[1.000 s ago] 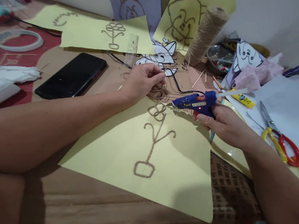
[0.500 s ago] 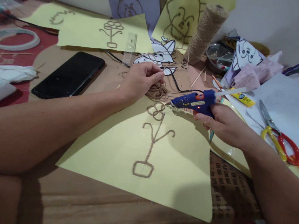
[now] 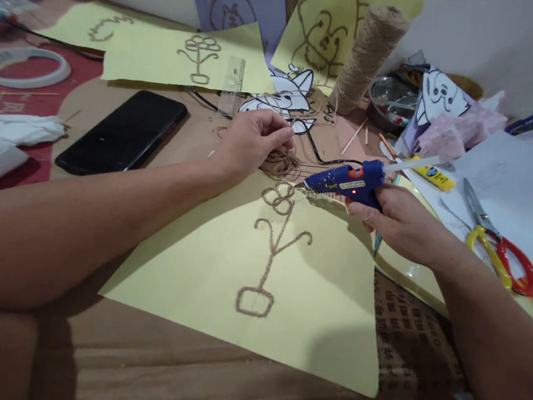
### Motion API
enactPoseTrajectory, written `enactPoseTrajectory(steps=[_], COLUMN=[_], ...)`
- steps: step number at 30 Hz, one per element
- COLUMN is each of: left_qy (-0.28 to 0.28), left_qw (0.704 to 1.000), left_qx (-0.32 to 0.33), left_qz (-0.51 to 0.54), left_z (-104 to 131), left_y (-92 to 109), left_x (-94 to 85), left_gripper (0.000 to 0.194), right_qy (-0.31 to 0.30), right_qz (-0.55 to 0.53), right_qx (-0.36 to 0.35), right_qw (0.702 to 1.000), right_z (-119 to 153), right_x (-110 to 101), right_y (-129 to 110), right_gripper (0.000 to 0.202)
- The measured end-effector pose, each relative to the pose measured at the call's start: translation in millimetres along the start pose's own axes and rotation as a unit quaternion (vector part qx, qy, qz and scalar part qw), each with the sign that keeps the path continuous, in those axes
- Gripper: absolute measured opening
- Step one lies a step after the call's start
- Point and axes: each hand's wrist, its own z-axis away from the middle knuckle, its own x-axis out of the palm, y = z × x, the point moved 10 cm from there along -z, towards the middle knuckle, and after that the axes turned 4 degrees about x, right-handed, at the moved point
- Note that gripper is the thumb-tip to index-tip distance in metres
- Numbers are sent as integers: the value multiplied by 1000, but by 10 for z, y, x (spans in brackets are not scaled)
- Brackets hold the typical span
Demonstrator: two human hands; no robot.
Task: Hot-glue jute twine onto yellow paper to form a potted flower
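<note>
On a cluttered brown desk (image 3: 149, 346), a blue glue gun (image 3: 344, 181) is gripped by the right hand (image 3: 399, 222) above yellow paper (image 3: 249, 286); brown twine (image 3: 280, 162) is pinched in the left hand (image 3: 252, 141); a metal bowl (image 3: 389, 102) holds small bits.

On our counter (image 3: 148, 352) a black phone (image 3: 122, 132) lies face up, with a clear ruler (image 3: 233, 87) beyond it. Far left we see a tape ring (image 3: 22, 66) on a red mat and crumpled white tissue (image 3: 21, 128) nearer us. A tall spool of jute (image 3: 367, 59) stands at the back, beside a small metal dish (image 3: 391, 102). To the right lie red-and-yellow scissors (image 3: 497, 247) on white paper (image 3: 508, 185), and a yellow glue tube (image 3: 433, 177) near pink tissue (image 3: 456, 133).
</note>
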Motion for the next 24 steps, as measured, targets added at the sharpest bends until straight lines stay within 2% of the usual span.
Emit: enactPoseTrajectory(steps=[12,24], left_qy=[-1,6], left_qw=[1000,999], left_qx=[-2,-12], left_qz=[12,30], left_z=[-26,-26], left_y=[-52,-86], left_x=[3,0], left_gripper=[16,17], right_qy=[-10,6], right_qz=[-5,2], right_qx=[3,1], right_qw=[1000,1000], right_z=[10,43], right_x=[2,-54], right_y=[19,22], right_gripper=[38,41])
